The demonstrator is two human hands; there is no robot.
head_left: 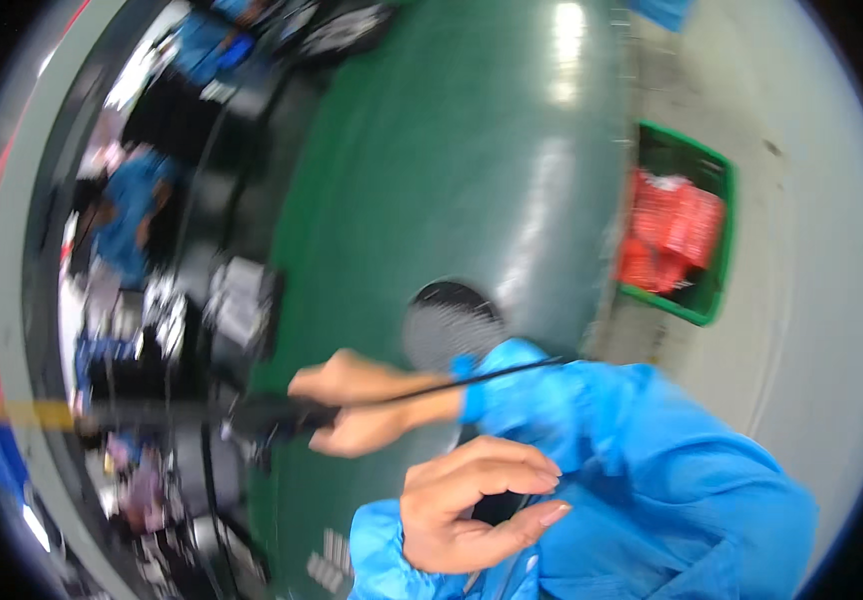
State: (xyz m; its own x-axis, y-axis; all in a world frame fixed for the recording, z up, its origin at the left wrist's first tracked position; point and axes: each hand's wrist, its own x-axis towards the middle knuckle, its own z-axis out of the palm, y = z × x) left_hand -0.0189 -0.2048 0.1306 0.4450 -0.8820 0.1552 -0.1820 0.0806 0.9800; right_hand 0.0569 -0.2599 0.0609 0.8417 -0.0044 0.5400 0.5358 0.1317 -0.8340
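My right arm, in a blue sleeve, reaches across to the left. The right hand (367,400) is blurred and appears closed about a long black tool (262,414). A yellow end (27,412) shows on the tool's far left, and a thin black cable (452,385) runs from it over my right wrist and sleeve. What kind of tool it is I cannot make out. Close to my body, my left hand (462,505) has bent fingers, with the thumb tip apart from the fingertips. Only a dark gap shows between them.
A round dark stool seat (457,325) stands on the green floor (432,170) beyond my right forearm. To the right sits a green crate (727,230) with red packages (672,230). Along the left runs a cluttered dark workbench (242,150), with blue-clad people (132,215) beyond it.
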